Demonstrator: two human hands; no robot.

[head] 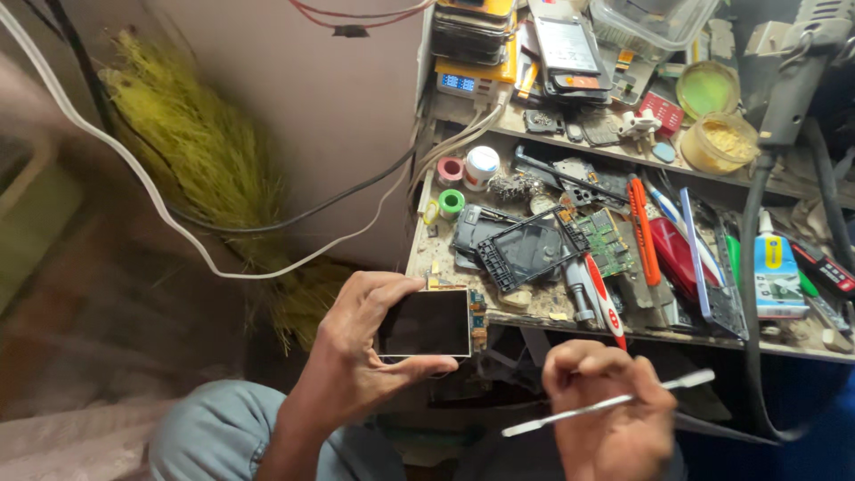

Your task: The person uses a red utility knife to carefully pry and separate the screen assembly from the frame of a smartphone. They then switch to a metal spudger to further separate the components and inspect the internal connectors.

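Nearest, at the bottom of the view, the right hand (pixel 614 414) is curled into a loose fist around a thin metal spudger (pixel 610 403), a flat silver strip that runs from low left to upper right, its flattened tip sticking out past the knuckles to the right and its other end pointing toward the left hand. The fingers are closed together on the tool's middle. Just left of it and a little farther, the left hand (pixel 361 352) grips a small phone screen module (pixel 425 323): a dark, glossy rectangle with a pale frame, held flat and facing up, with a strip of small circuit parts along its right edge. The thumb presses along its near edge and the fingers wrap over its far left corner, so the hand is clamped on the piece, which hangs in the air just in front of the near edge of the workbench (pixel 463 307). Below the hands a knee in light blue cloth (pixel 214 436) shows. Farther back on the bench lie a black phone frame (pixel 525 249), a green circuit board (pixel 608 240), a red-handled screwdriver (pixel 604 301) and an orange tool (pixel 643 230). Farther still stand small tape rolls (pixel 451 203) and, on the far shelf, a stack of phones (pixel 472 31). At the far left, a yellow grass broom (pixel 205 151) leans by the wall, with a white cable (pixel 178 227) crossing it.
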